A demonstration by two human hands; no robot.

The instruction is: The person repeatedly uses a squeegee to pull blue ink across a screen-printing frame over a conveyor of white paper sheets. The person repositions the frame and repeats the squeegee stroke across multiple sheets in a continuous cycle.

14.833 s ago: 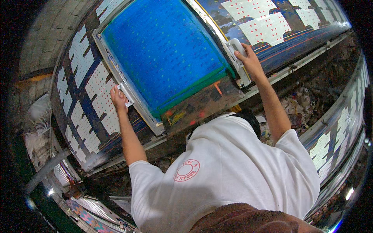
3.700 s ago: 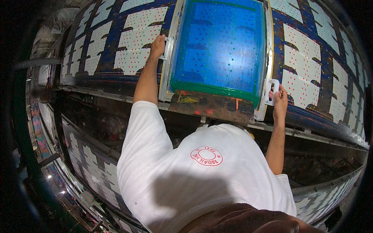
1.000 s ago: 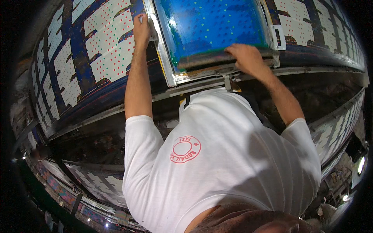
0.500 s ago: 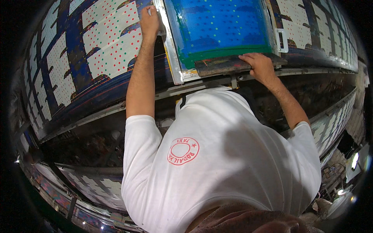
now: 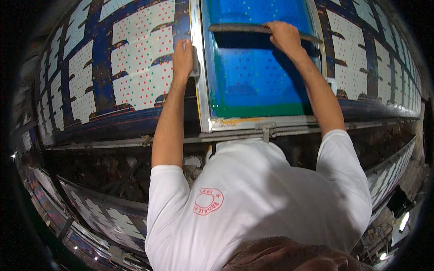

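Observation:
A printing screen [image 5: 257,83] with blue mesh and a green border lies in front of me, set in a pale metal frame [image 5: 203,97]. Small green and dark dots show through the mesh. My right hand [image 5: 285,36] is closed over a long dark squeegee [image 5: 239,28], which spans the screen crosswise and casts a shadow on its near side. At the frame's left side, my left hand [image 5: 183,61] is closed around a grey side handle [image 5: 195,67]; its fingers are partly hidden. A white handle [image 5: 333,85] on the right side is partly covered by my right forearm.
The long printing table [image 5: 101,119] bears white panels with red and green dots [image 5: 142,58], and more dotted panels [image 5: 347,56] to the right. A metal rail [image 5: 104,147] runs along its near edge, meeting a bracket [image 5: 266,131] at the frame. Another table with panels [image 5: 104,217] stands lower left.
My right hand and the squeegee have moved from the screen's near edge to farther across the mesh. My left hand stays at the frame's left side. The screen now appears lower in view.

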